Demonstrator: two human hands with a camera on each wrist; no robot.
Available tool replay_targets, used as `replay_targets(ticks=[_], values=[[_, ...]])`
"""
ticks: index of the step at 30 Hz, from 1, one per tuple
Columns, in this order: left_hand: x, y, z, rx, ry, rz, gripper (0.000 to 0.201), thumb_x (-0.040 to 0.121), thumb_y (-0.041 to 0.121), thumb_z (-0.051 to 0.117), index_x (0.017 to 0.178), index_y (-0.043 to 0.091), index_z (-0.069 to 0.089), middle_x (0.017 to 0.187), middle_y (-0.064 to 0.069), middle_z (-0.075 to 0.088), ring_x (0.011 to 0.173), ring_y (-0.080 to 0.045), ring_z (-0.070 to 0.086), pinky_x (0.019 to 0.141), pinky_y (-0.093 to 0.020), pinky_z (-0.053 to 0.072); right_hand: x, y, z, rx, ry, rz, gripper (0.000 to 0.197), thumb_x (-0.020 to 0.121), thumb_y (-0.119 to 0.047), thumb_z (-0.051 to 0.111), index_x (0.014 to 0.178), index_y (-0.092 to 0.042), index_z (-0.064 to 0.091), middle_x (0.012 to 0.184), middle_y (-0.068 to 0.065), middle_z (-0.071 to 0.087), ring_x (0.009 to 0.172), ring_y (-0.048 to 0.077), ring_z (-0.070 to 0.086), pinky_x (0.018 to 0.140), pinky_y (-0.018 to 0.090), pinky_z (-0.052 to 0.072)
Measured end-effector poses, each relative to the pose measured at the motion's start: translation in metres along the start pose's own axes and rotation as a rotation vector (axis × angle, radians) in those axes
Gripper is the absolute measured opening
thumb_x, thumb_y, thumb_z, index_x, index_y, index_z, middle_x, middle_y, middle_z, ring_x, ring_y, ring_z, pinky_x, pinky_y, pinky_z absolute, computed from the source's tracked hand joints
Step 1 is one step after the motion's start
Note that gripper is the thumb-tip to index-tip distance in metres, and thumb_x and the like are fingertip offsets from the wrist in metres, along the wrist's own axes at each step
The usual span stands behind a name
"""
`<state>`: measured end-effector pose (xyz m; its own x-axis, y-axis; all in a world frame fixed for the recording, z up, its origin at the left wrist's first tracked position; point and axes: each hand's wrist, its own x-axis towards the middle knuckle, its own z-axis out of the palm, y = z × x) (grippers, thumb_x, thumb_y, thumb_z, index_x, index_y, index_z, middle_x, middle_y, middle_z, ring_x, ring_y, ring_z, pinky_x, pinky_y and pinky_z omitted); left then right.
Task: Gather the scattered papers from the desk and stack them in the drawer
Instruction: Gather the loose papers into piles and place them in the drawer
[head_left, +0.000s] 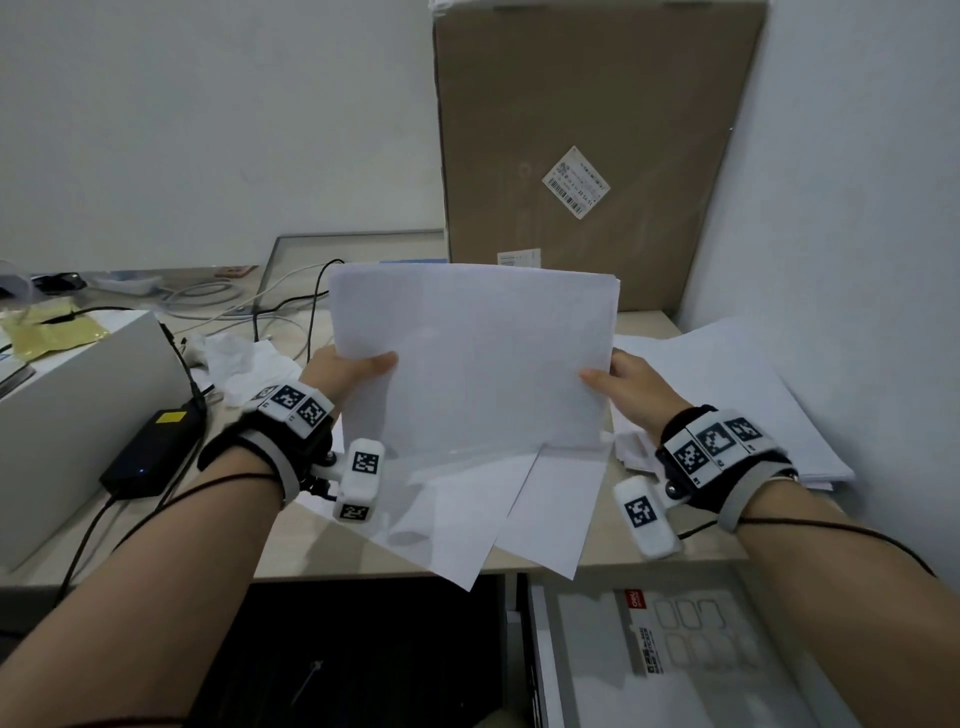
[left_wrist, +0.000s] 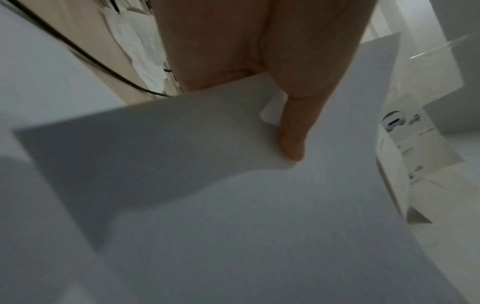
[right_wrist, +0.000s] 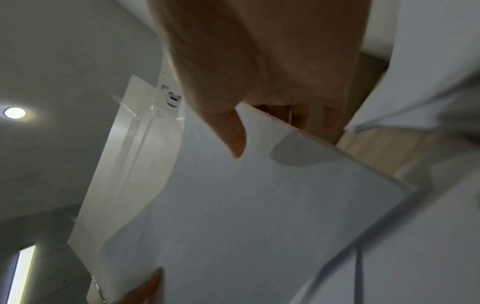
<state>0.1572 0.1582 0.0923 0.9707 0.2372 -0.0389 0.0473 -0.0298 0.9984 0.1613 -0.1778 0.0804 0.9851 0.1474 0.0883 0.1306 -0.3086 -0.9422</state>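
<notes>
Papers (head_left: 472, 358) in a bundle stand almost upright at the centre of the frame above the desk (head_left: 322, 551), the left hand (head_left: 345, 371) pinching their left edge and the right hand (head_left: 631, 382) their right edge, each grip with thumb in front, while the open drawer (head_left: 545, 670) shows at lower right.

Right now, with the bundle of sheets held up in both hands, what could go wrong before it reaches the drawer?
1. The stack of papers is pinched only at its side edges by the left hand and right hand; sheets may fan or slip.
2. Two loose sheets overhang the desk edge and could get swept off.
3. The open drawer already holds a package, so the stack may sit unevenly.
</notes>
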Motion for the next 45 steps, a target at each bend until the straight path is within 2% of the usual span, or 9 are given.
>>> replay_targets(ticks=[7,12,20,25,29,33,37,41,45], values=[[-0.022,0.016,0.038,0.108,-0.158,-0.087,0.047,0.077,0.008,0.075,0.12,-0.003,0.06,0.114,-0.019,0.066,0.101,-0.035,0.063,0.098,-0.049,0.048,-0.059,-0.004,-0.067,-0.08,-0.005,0.112,0.023,0.089,-0.016,0.065,0.072,-0.002,0.056,0.056,0.002,0.043,0.049,0.011,0.033,0.047,0.017,0.027],[-0.03,-0.002,0.071,0.135,-0.113,-0.08,0.038,0.087,0.009,0.065,0.124,0.008,0.057,0.101,-0.008,0.066,0.096,-0.022,0.062,0.088,-0.032,0.047,-0.09,0.026,-0.1,0.1,0.221,0.289,0.023,0.089,-0.007,0.062,0.067,-0.007,0.055,0.053,0.002,0.041,0.039,0.007,0.033,0.035,0.013,0.027],[-0.048,-0.038,0.071,0.361,-0.047,-0.142,0.033,0.088,0.01,0.064,0.12,0.008,0.061,0.112,-0.011,0.064,0.101,-0.018,0.059,0.086,-0.029,0.044,-0.097,0.084,-0.119,0.261,0.561,0.456,0.025,0.088,0.0,0.054,0.067,-0.011,0.047,0.062,0.005,0.046,0.029,0.002,0.045,0.036,0.014,0.035],[-0.06,-0.049,0.054,0.561,-0.012,-0.125,0.033,0.089,0.01,0.063,0.122,0.006,0.061,0.127,-0.016,0.06,0.12,-0.028,0.054,0.094,-0.034,0.042,-0.082,0.096,-0.11,0.376,0.589,0.446,0.018,0.087,-0.014,0.065,0.089,-0.01,0.047,0.101,0.014,0.056,0.072,0.018,0.064,0.057,0.022,0.054],[-0.068,-0.06,0.038,0.724,-0.006,-0.143,0.042,0.09,0.016,0.063,0.13,0.006,0.055,0.137,-0.015,0.052,0.124,-0.031,0.05,0.104,-0.034,0.037,-0.095,0.081,-0.097,-0.117,0.651,0.517,0.063,0.07,-0.024,0.071,0.124,-0.003,0.048,0.113,0.012,0.063,0.095,0.028,0.063,0.074,0.03,0.048],[-0.085,-0.065,0.036,0.929,-0.104,-0.257,0.055,0.099,0.038,0.043,0.144,0.007,0.038,0.151,-0.015,0.035,0.14,-0.029,0.033,0.113,-0.034,0.026,-0.118,0.046,-0.048,-0.255,0.251,0.149,0.032,0.085,-0.006,0.061,0.117,-0.009,0.062,0.122,0.006,0.062,0.113,0.019,0.057,0.087,0.023,0.039],[-0.096,-0.067,0.052,1.072,-0.185,-0.216,0.056,0.103,0.037,0.026,0.149,0.005,0.023,0.158,-0.015,0.018,0.146,-0.029,0.016,0.117,-0.033,0.019,-0.121,0.037,-0.005,-0.519,-0.257,0.145,0.04,0.094,-0.021,0.055,0.133,-0.011,0.051,0.138,0.004,0.05,0.133,0.02,0.042,0.105,0.029,0.033],[-0.109,-0.063,0.074,1.066,-0.264,-0.187,0.046,0.105,0.019,0.025,0.148,0.001,0.023,0.158,-0.016,0.014,0.147,-0.028,0.014,0.115,-0.029,0.016,-0.119,0.045,0.016,-0.519,-0.423,0.264,0.07,0.095,-0.029,0.054,0.15,-0.008,0.016,0.154,0.006,0.03,0.143,0.018,0.027,0.113,0.028,0.023],[-0.109,-0.062,0.086,1.062,-0.301,-0.195,0.051,0.105,0.026,0.025,0.151,0.005,0.016,0.16,-0.01,0.01,0.148,-0.02,0.009,0.113,-0.022,0.013,-0.122,0.049,0.012,-0.443,-0.454,0.296,0.085,0.094,-0.035,0.054,0.152,-0.016,-0.006,0.16,0.0,0.014,0.146,0.014,0.016,0.12,0.033,0.015]])
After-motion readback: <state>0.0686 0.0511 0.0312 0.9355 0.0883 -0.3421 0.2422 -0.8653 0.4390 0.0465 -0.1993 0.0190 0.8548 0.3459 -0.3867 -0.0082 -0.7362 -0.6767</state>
